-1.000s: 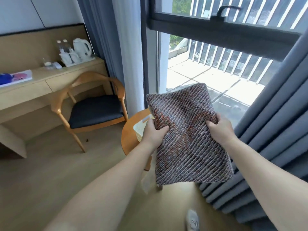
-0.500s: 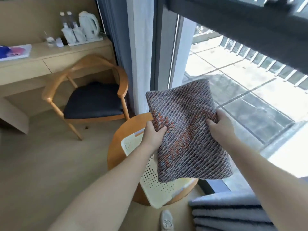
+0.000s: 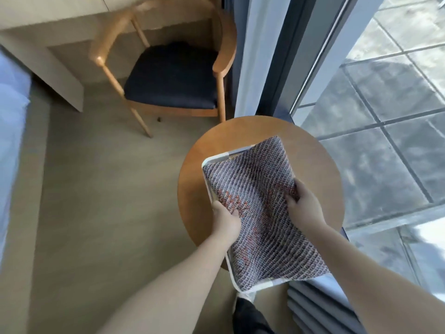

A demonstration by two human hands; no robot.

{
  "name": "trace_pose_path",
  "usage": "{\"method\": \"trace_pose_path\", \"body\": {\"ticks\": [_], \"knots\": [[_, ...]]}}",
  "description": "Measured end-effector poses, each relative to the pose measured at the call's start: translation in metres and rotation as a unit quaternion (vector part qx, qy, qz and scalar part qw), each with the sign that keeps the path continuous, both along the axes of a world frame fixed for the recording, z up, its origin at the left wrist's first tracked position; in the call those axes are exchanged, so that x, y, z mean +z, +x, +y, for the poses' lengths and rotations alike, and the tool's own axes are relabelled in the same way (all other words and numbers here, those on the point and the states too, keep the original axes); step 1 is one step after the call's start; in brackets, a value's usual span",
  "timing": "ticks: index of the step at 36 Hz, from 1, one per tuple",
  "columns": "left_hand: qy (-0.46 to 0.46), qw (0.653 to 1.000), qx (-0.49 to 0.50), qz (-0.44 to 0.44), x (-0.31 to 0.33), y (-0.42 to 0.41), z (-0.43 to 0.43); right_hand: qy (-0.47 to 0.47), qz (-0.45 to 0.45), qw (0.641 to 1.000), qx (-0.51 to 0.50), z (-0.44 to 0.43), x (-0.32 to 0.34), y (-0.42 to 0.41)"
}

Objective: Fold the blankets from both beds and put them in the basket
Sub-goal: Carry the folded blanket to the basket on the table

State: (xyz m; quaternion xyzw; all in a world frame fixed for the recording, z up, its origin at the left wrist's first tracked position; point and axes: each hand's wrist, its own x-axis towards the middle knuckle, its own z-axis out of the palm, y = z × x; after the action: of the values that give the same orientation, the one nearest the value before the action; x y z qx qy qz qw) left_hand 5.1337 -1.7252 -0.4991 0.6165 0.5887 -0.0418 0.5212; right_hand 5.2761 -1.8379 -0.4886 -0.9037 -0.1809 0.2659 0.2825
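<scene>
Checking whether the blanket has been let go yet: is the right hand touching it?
Touching. In the head view the right hand has its fingers curled into the folded blanket, which lies over the white basket; the left hand holds it too.

- Round table (image 3: pixel 192 189): orange-brown wood, near the window.
- Chair (image 3: pixel 168 75): light wood frame, dark seat cushion, beside the desk.
- Desk (image 3: pixel 55 44): pale wood, upper left.
- Curtain (image 3: pixel 320 307): grey, pleated, lower right.
- Window (image 3: pixel 385 116): tiled balcony floor outside.
- Floor (image 3: pixel 96 213): beige.
</scene>
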Motion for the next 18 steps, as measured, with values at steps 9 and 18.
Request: {"method": "trace_pose_path", "body": {"ticks": [9, 18], "knots": [[0.037, 0.999, -0.005, 0.012, -0.03, 0.014, 0.0, -0.163, 0.009, 0.983, 0.081, 0.012, -0.047, 0.004], [0.27, 0.881, -0.353, 0.162, -0.066, 0.045, 0.001, -0.197, -0.164, 0.92, 0.298, 0.047, -0.075, 0.007]]}}
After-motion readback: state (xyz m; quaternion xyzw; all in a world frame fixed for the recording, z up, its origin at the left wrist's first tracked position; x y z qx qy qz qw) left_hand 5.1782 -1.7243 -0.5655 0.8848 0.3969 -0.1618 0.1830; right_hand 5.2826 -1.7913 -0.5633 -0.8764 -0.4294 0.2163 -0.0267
